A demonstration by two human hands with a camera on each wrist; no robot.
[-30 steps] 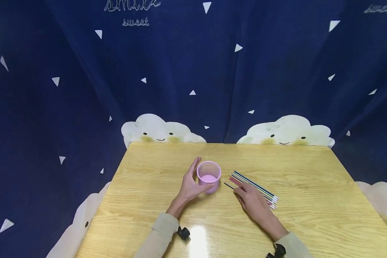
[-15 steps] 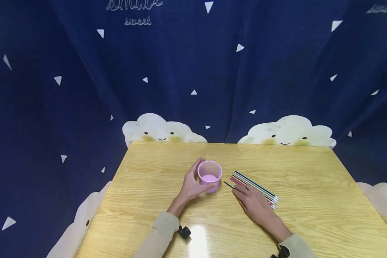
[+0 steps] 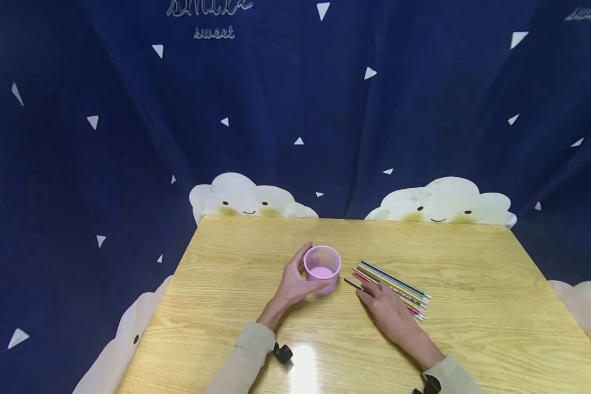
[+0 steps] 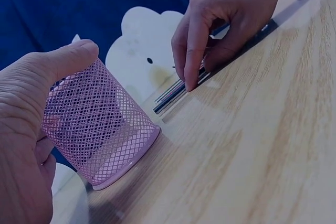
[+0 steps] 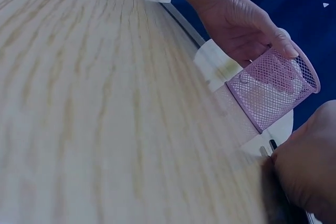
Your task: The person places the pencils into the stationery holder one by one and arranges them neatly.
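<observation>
A pink mesh pencil cup (image 3: 333,284) stands upright on the table. My left hand (image 3: 294,284) holds it from the left, the thumb across its near side and the fingers around the far side. To the right, my right hand (image 3: 390,314) is low over a bunch of pencils (image 3: 397,280) lying side by side at a slant. Its thumb and fingertips pinch a black pencil (image 3: 352,283), whose front end sticks out toward the cup. In the left wrist view, the right fingertips (image 4: 190,85) are down at table level. The right hand hides part of the bunch.
The light wooden table (image 3: 236,246) reaches back to a dark blue curtain (image 3: 276,98) printed with white triangles and clouds. A bright reflection lies on the tabletop near the front.
My right fingers have shifted slightly over the pencils, which now lie a little more spread out. The left hand keeps its hold on the pencil cup. The head view has turned slightly.
</observation>
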